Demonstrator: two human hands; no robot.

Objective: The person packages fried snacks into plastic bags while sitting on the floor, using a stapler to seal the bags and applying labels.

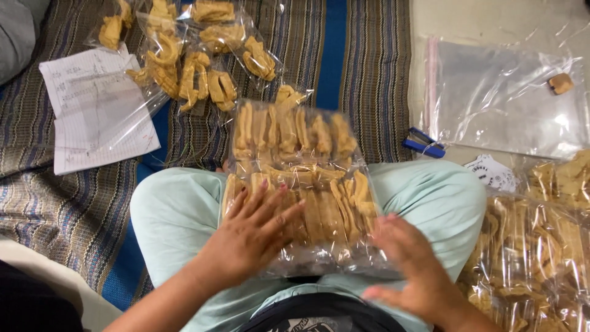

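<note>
A clear plastic bag [298, 160] packed with rows of golden fried snack pieces rests across my lap. My left hand [249, 237] lies flat on the bag's near left part, fingers spread over the plastic. My right hand [412, 270] is at the bag's near right corner, blurred, fingers extended and touching or just beside the plastic edge. My knees in pale green trousers [175, 212] stick out on both sides under the bag.
Several smaller snack bags [203, 55] lie on the striped mat ahead. Handwritten paper sheets [98, 110] lie at the left. A large clear plastic sheet [504, 98], a blue stapler [424, 143] and more filled bags [534, 246] sit at the right.
</note>
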